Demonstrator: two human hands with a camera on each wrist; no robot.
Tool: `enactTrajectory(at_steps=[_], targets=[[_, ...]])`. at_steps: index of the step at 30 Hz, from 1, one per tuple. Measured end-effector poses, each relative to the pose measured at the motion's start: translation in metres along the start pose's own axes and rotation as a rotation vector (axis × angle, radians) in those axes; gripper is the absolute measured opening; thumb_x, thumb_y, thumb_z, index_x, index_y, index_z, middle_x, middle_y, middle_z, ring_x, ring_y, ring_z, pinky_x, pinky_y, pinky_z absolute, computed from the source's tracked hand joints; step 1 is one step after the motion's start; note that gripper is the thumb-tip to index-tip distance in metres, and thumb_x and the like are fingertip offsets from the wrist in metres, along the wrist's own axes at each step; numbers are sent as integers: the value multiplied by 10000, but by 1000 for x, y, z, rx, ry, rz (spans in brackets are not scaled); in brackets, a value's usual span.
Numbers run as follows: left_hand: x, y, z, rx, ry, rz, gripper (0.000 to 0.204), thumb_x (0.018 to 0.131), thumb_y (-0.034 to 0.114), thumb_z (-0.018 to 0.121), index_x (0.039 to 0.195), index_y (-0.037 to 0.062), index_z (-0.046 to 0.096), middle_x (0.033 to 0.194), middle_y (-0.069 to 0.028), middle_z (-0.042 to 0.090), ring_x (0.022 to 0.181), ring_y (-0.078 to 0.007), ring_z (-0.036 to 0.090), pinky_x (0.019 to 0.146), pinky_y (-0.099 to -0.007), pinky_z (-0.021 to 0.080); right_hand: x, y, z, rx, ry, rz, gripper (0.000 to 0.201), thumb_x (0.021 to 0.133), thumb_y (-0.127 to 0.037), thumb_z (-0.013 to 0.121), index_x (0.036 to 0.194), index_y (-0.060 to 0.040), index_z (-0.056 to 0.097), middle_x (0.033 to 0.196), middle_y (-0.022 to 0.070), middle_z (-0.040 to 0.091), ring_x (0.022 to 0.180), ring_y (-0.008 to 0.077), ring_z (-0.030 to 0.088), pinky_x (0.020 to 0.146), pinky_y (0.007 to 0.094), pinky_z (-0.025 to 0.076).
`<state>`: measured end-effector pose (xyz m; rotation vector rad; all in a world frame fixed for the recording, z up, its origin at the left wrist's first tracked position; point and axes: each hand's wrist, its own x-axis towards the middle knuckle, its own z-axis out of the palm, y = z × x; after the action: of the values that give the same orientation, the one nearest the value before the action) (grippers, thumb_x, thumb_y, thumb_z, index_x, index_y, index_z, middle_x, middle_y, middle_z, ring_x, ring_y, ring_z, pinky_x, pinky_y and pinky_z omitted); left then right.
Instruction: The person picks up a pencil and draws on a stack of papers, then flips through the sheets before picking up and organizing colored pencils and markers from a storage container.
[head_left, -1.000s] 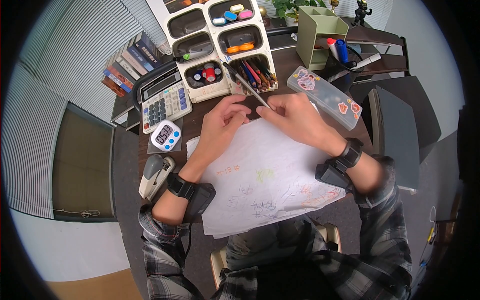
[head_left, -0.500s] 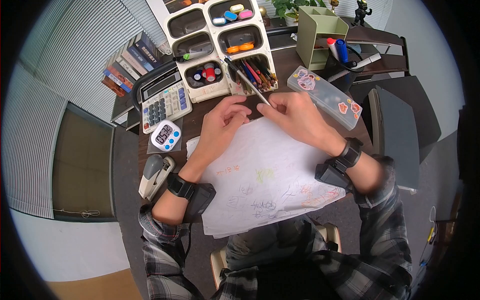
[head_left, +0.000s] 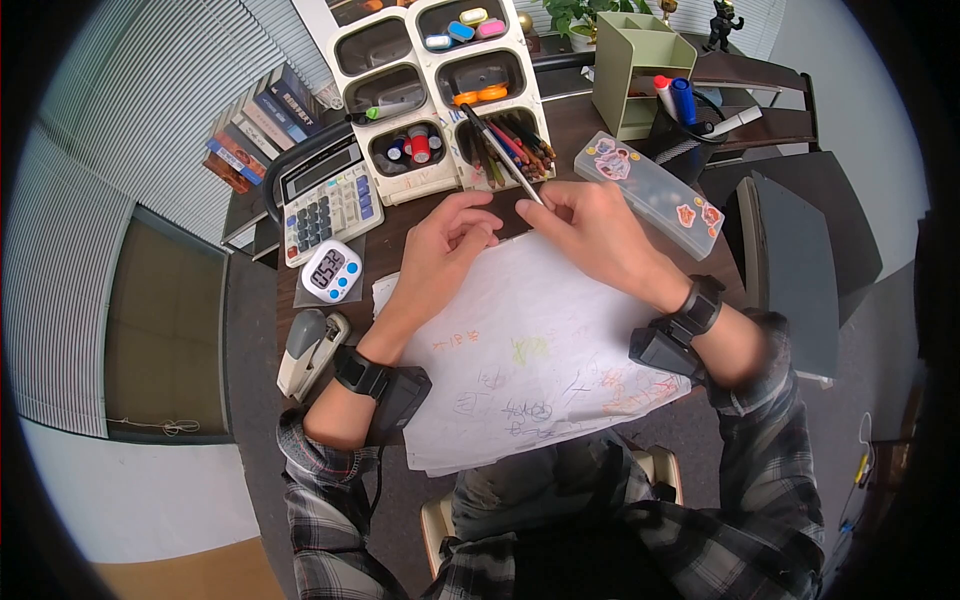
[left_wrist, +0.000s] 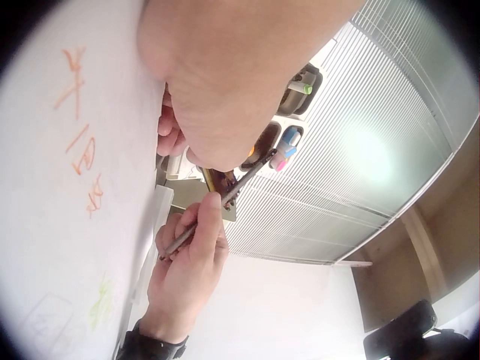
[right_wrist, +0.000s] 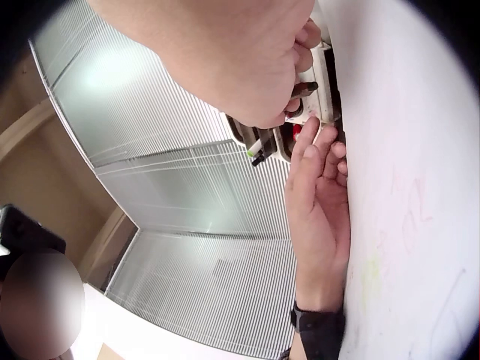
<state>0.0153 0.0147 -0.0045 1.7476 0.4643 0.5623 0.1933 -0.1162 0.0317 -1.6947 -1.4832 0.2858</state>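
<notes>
A stack of scribbled paper [head_left: 500,320] lies nearest, with a stapler [head_left: 312,355] to its left; near its far edge is the left hand [head_left: 445,245], its fingers loosely bent and holding nothing, while beside it the right hand [head_left: 597,230] pinches a slim grey stick [head_left: 504,156] between thumb and curled fingers, the stick's dark end slanting away in front of the coloured pencils [head_left: 523,147] in the white organiser [head_left: 415,187]. Left of that sit a timer [head_left: 332,272] and a calculator [head_left: 328,208], right of it a stickered pencil case [head_left: 650,193], and behind that case a black cup [head_left: 680,142] of markers and a green holder [head_left: 616,85]
</notes>
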Motion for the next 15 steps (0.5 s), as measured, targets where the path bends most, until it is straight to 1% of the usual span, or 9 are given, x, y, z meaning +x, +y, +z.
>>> enactTrajectory(at_steps=[8, 11, 15], targets=[[-1, 2, 0, 6, 0, 0, 341, 987, 67, 552, 1319, -4, 528, 1092, -94, 677, 937, -119, 632, 865, -252, 501, 1, 1, 0, -21, 24, -10, 349, 935, -229, 659, 724, 48, 634, 561, 212, 526, 483, 357, 482, 515, 422, 417], [-1, 3, 0, 2, 0, -4, 338, 988, 70, 553, 1317, -4, 530, 1094, -95, 676, 935, -122, 632, 865, -253, 501, 1, 1, 0, -23, 8, 14, 353, 939, -232, 653, 727, 50, 633, 563, 215, 526, 486, 362, 483, 518, 424, 418], [-1, 3, 0, 17, -1, -1, 332, 991, 73, 552, 1313, -5, 533, 1092, -94, 678, 934, -123, 631, 865, -256, 502, 1, 3, 1, -30, -30, 33, 369, 948, -247, 640, 728, 50, 633, 573, 228, 536, 505, 380, 520, 532, 431, 432]])
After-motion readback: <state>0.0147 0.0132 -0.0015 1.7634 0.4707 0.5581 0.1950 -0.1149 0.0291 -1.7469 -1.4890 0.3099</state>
